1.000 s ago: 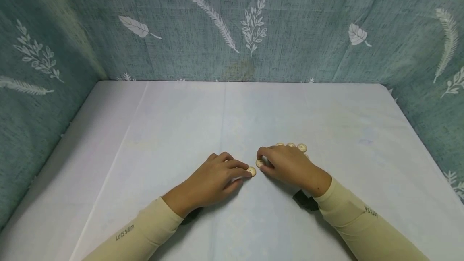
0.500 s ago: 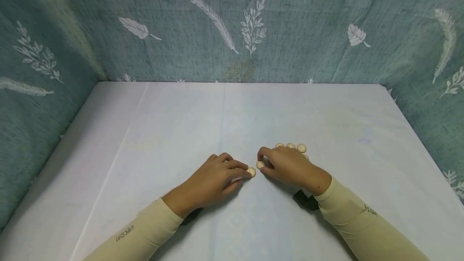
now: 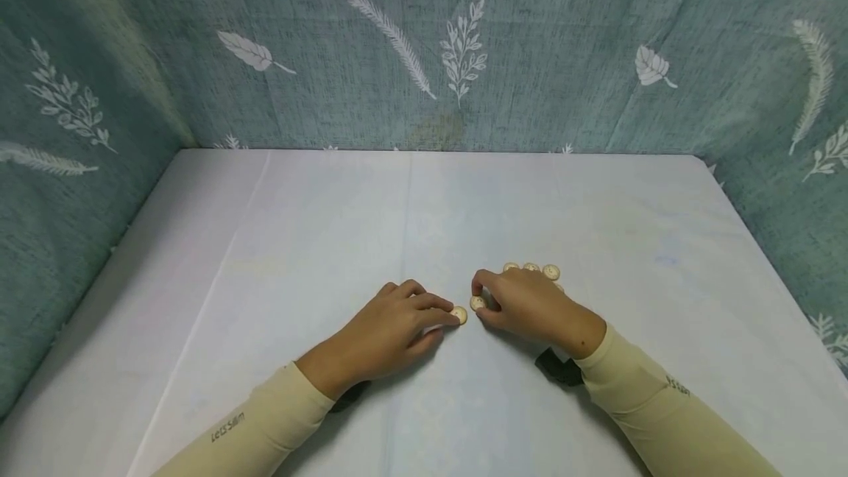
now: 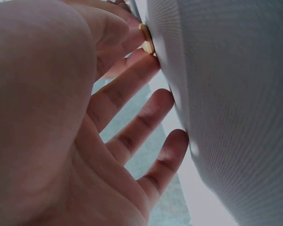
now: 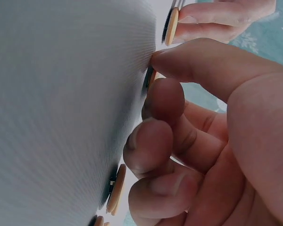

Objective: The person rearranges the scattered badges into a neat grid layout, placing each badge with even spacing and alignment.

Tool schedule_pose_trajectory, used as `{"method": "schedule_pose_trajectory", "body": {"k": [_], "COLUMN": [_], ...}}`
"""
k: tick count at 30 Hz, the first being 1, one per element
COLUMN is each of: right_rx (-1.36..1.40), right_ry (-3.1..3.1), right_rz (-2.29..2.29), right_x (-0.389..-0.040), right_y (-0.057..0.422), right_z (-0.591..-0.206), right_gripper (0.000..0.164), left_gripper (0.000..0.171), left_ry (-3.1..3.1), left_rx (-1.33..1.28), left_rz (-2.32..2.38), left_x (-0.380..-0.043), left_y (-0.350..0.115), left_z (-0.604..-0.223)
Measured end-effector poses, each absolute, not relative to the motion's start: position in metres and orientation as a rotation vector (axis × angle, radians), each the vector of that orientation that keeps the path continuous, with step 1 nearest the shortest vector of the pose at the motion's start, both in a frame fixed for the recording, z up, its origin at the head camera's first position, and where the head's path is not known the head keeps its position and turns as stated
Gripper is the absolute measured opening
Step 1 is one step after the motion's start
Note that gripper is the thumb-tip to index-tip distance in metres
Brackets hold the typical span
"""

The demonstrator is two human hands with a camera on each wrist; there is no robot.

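In the head view my left hand [image 3: 391, 337] lies palm down, its index and middle fingertips touching the left edge of a round wooden button [image 3: 460, 315]. The thumb stays apart from that button. My right hand [image 3: 530, 311] pinches a second wooden button [image 3: 478, 303] between thumb and index finger, flat at the cloth. A small gap separates the two buttons. The right wrist view shows this pinched button [image 5: 151, 75] edge-on, mostly covered by fingertips, and the left hand's button [image 5: 171, 26] beyond. In the left wrist view, extended fingers [image 4: 146, 113] reach the cloth below a button [image 4: 147, 40].
Several more wooden buttons [image 3: 551, 271] lie just beyond my right hand, some partly hidden by it. A white cloth [image 3: 318, 227] covers the table. Green leaf-patterned fabric [image 3: 331, 94] stands behind it and along both sides.
The right hand's button has slid very slightly toward me and to the right, with its fingertips following. The left hand and its button have hardly moved.
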State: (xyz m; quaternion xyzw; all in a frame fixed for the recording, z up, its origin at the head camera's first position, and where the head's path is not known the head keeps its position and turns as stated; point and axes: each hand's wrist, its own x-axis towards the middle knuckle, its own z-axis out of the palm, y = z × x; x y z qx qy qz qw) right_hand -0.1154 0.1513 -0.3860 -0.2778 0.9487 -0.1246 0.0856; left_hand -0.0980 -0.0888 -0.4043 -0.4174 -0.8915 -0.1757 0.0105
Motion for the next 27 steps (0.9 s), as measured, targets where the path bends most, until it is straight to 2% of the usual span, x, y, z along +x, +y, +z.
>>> {"method": "schedule_pose_trajectory", "body": {"k": [27], "right_rx": [-0.863], "right_ry": [3.025], "right_rz": [-0.271], "right_x": [-0.103], "right_y": [0.159], "right_z": [-0.388], "right_gripper": [0.01], "left_gripper": [0.022], "left_ry": [-2.791], "left_rx": [-1.302], "left_rz": [-0.553], "left_x": [-0.096], "left_y": [-0.09], "left_z": [-0.406]}}
